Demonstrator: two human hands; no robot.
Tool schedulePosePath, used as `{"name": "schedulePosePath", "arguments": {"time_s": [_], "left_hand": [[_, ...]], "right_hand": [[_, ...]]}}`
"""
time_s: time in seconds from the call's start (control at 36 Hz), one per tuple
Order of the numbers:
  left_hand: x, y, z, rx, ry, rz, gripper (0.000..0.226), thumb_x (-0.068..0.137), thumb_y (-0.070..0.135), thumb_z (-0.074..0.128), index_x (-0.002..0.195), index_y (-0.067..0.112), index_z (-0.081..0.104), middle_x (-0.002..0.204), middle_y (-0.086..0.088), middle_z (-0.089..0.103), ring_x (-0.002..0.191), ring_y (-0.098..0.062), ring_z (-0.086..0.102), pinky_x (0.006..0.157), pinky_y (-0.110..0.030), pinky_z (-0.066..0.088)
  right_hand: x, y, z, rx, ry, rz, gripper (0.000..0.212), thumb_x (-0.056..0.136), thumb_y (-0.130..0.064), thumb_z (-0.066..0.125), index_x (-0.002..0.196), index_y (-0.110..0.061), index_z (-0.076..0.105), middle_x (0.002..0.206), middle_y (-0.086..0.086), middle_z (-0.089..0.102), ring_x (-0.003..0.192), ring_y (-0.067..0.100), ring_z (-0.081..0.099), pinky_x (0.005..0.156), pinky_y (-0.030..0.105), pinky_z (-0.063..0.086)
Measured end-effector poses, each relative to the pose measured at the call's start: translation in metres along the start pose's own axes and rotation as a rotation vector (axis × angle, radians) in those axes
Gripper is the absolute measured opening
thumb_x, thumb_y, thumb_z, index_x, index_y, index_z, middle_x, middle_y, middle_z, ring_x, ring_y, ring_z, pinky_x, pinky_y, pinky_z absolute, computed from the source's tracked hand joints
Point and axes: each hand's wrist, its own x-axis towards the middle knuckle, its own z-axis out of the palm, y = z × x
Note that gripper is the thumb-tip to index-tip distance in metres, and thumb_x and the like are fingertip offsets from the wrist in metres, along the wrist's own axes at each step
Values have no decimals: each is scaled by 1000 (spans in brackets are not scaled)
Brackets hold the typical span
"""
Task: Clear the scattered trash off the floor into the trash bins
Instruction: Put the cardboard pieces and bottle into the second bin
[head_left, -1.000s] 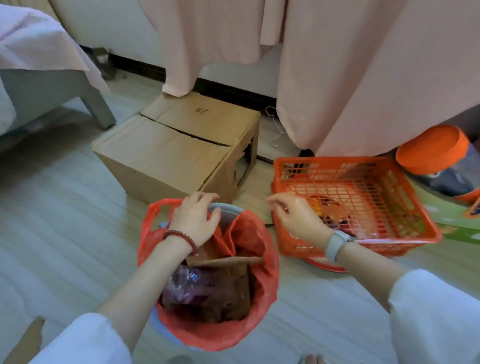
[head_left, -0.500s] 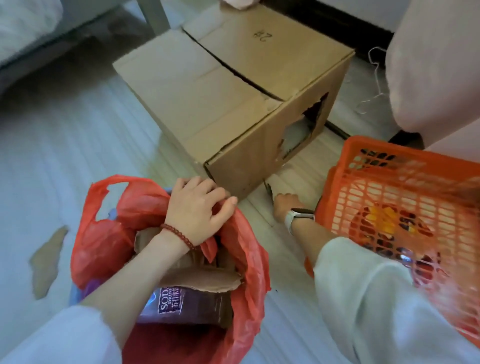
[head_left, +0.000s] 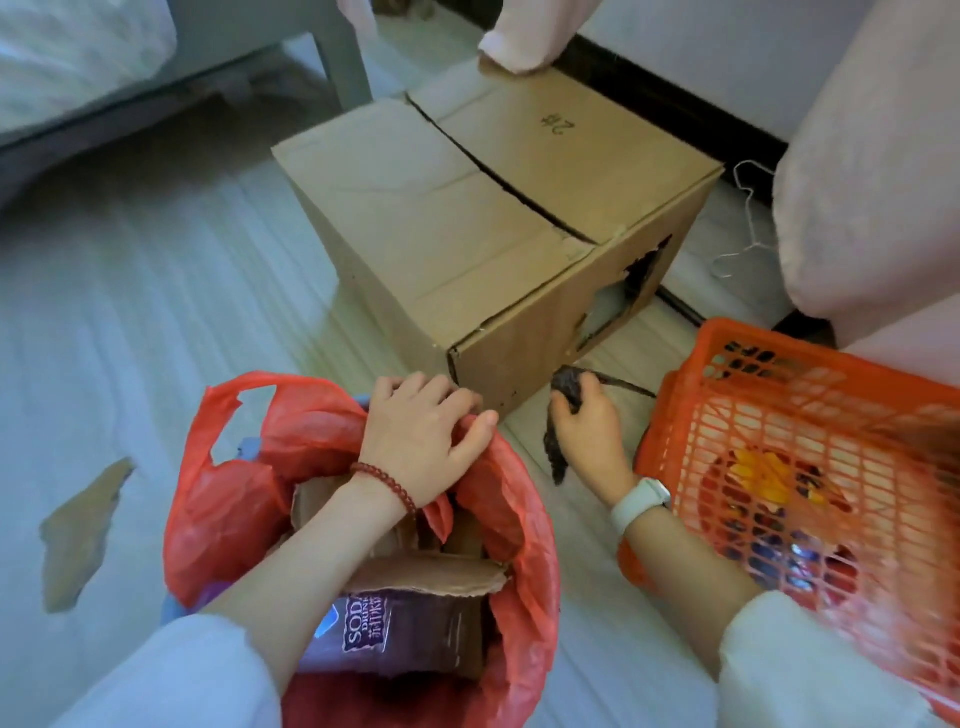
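Half a second ago, right hand (head_left: 589, 423) flat on the floor by the box corner, nothing dark in it; now lifted a little, with fingers (head_left: 584, 397) curled round a dark crumpled scrap of plastic wrap (head_left: 567, 389). One thin dark strip of the scrap sticking out toward the orange plastic mesh basket (head_left: 779, 364), another bit hanging down under the palm. White watch (head_left: 640, 503) on that wrist.

Left hand (head_left: 423, 441) in the same place as before, resting on the back rim of the red plastic bag lining the trash bin (head_left: 509, 525), fingers bent over the edge and pinching the bag. Red bead bracelet (head_left: 387, 480) on that wrist.

Inside the red bag: torn brown cardboard pieces (head_left: 426, 577) and a purple soda drink pack (head_left: 363, 631).

Big brown cardboard box with a torn hole in its side (head_left: 493, 218) standing on the pale wood floor (head_left: 130, 312) just behind both hands. Small torn brown cardboard scrap (head_left: 80, 535) lying on the floor well to the left of the bin. Colourful wrappers, too blurry to name, inside the orange basket. Pink curtain (head_left: 872, 156) hanging at the right, bed leg at the top.
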Motion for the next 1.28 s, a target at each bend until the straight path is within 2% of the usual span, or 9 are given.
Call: {"name": "schedulePosePath", "arguments": {"time_s": [0.14, 0.28, 0.39, 0.47, 0.64, 0.81, 0.94, 1.14, 1.28], "left_hand": [[-1, -10, -23, -177, 9, -6, 49, 81, 47, 31, 107, 22, 64, 108, -2, 59, 103, -23, 56, 88, -38, 34], [-24, -52, -62, -273, 211, -176, 42, 75, 34, 36, 99, 17, 66, 104, -7, 60, 99, -28, 58, 83, -41, 41], [-64, -106, -92, -299, 248, -280, 36, 75, 28, 42, 98, 15, 67, 103, -10, 60, 98, -32, 58, 83, -43, 41], [-101, -153, -103, -300, 236, -342, 36, 76, 26, 42, 99, 13, 67, 102, -12, 60, 97, -34, 58, 84, -45, 42], [-190, -255, -96, -324, -18, -711, 40, 88, 20, 49, 128, 17, 48, 133, -10, 43, 118, -31, 47, 99, -40, 36], [-296, -339, -36, -318, -272, -1007, 53, 87, 35, 50, 137, 23, 34, 144, -8, 30, 127, -32, 34, 99, -44, 35], [-375, -370, 36, -350, -493, -1232, 90, 79, 63, 51, 146, 34, -2, 156, -3, -12, 142, -31, -7, 112, -53, 13], [-404, -363, 98, -258, -433, -1346, 111, 60, 88, 38, 141, 39, -21, 148, -3, -35, 135, -30, -34, 106, -59, -17], [-406, -368, 111, -236, -405, -1356, 111, 57, 90, 35, 139, 41, -22, 148, -2, -36, 133, -30, -36, 105, -59, -19]], "right_hand": [[-43, -67, -51, 77, 43, -313, 29, 92, -19, 42, 81, 7, 49, 64, 18, 46, 57, 26, 41, 55, 34, 23], [-97, -129, -64, -216, -307, -466, 31, 84, -31, 40, 71, -5, 50, 66, 5, 51, 64, 22, 49, 62, 38, 37], [-128, -160, -53, -914, -561, -352, 39, 91, -38, 45, 122, -16, 52, 125, 7, 54, 112, 30, 51, 90, 38, 45], [-147, -193, -26, -927, -347, -398, 46, 92, -40, 42, 133, -19, 45, 130, 6, 50, 118, 28, 47, 95, 38, 42], [-177, -275, 110, -475, -380, -642, 29, 91, -24, 44, 113, -15, 61, 109, 7, 64, 106, 27, 58, 87, 40, 48], [-200, -265, 279, -580, -697, -501, 37, 95, -21, 41, 131, -18, 47, 130, 6, 50, 120, 27, 49, 96, 36, 42], [-224, -212, 374, -693, -863, -386, 42, 96, -24, 42, 137, -12, 39, 137, 12, 41, 126, 30, 42, 96, 37, 42], [-232, -193, 466, -666, -714, -424, 43, 95, -33, 46, 128, -6, 45, 133, 12, 42, 124, 29, 37, 92, 40, 41], [-236, -206, 536, -691, -713, -454, 88, 78, -61, 55, 145, -22, 14, 151, 18, 13, 139, 39, 11, 107, 52, 25]]}}
